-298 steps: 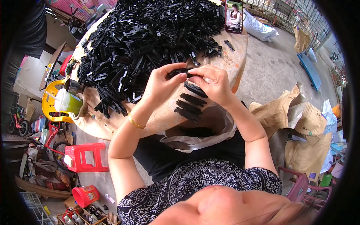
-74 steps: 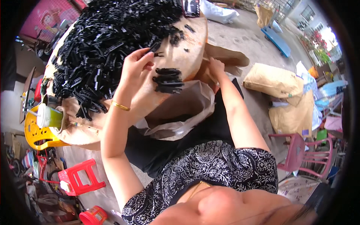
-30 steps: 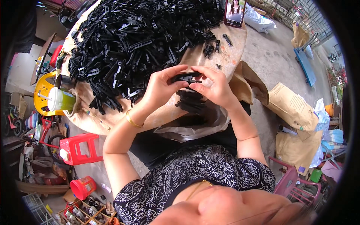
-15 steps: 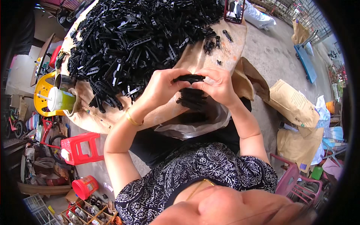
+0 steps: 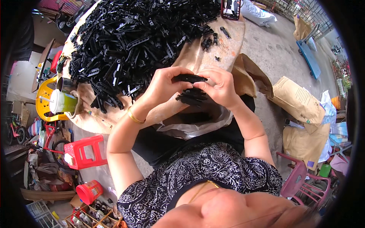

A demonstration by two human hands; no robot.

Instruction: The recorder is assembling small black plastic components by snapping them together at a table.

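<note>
The left hand [image 5: 164, 85] and right hand [image 5: 220, 88] almost meet at the grip, each pinching firmly. Thumbs [image 5: 186, 85] press from its near side; fingers [image 5: 176, 71] curl along its far side. Behind the grip, the left forearm [image 5: 127, 127] and right forearm [image 5: 248, 119] slant outward to bent elbows [image 5: 117, 147], one to either side.

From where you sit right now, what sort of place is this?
Probably a small workshop, perhaps at someone's home: a big heap of black pieces sits on the table, large brown sacks lie on the grey floor, and a blue trolley stands beyond.
</note>
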